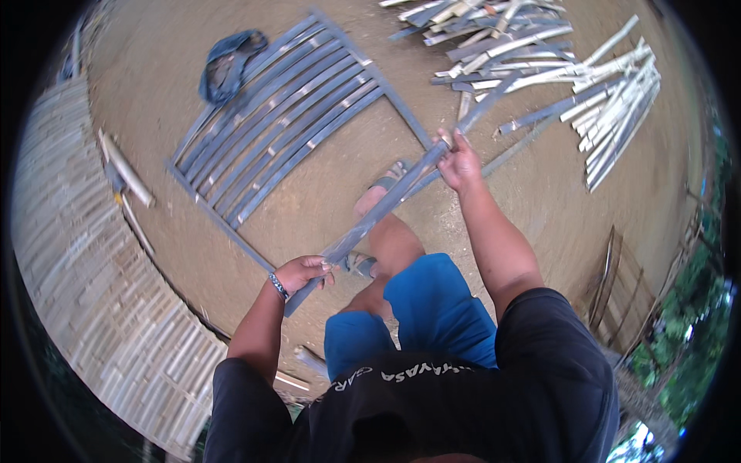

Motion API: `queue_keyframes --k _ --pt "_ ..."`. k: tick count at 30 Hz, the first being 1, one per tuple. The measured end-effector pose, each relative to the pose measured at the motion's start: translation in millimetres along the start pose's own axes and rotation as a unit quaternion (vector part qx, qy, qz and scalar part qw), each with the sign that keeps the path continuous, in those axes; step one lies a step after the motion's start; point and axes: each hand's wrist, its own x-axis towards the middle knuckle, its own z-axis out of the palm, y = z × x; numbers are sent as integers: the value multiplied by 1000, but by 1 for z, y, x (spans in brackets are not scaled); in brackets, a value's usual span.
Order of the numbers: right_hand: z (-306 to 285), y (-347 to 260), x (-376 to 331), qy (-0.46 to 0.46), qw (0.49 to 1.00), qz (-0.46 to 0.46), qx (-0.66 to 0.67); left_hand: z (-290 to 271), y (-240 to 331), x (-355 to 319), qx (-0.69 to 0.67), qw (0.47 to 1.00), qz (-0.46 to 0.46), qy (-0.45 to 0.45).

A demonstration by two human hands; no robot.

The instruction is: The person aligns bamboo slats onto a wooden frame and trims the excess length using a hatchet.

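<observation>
One long grey slat (386,202) is lying between both hands: the left hand (302,273) is gripping its near end, the right hand (458,163) is clasping it further along, fingers closed.

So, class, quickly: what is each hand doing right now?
Left hand: closed around the near end of a long grey bamboo slat.
Right hand: closed on the same slat, farther along.
</observation>
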Motion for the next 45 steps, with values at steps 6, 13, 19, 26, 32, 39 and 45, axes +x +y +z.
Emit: queue_keyframes --k 6,13,19,26,32,39,45 --pt "-22 16 -59 -25 989 6 -142 13 -123 -45 61 991 -9 116" --pt "-39 64 -56 -33 968 67 -238 -1 -204 -16 387 775 28 499" --pt "-49 123 12 -76 962 104 -240 -38 -245 52 355 695 -11 625" --pt "-55 152 143 -82 957 81 -268 -98 -232 149 310 688 -42 655" --pt "-51 168 199 -96 968 52 -227 -195 -204 205 320 624 -1 713" --pt "-31 256 264 -189 970 40 -148 -272 -220 216 284 580 -17 764" --pt "11 335 269 -238 961 79 -120 -272 -227 215 309 565 24 765"
